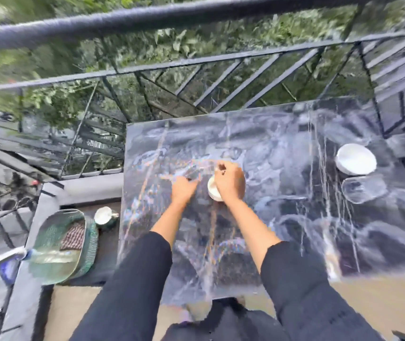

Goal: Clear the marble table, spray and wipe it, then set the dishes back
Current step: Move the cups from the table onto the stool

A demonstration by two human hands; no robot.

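The dark marble table (282, 217) fills the middle and right of the view. My right hand (229, 180) grips a small white cup (213, 190) that stands near the table's middle. Just left of it, my left hand (184, 188) rests low on the marble; motion blur hides whether its fingers hold anything. A stack of white plates (355, 159) sits at the table's far right, and a clear glass dish (365, 191) lies right in front of that stack.
On the floor to the left stands a green mesh basket (87, 242) with a checked cloth (73, 238) and a spray bottle (12, 257) in it. A white-and-green cup (104, 216) stands beside the basket. A black metal railing (196, 65) borders the table's far side.
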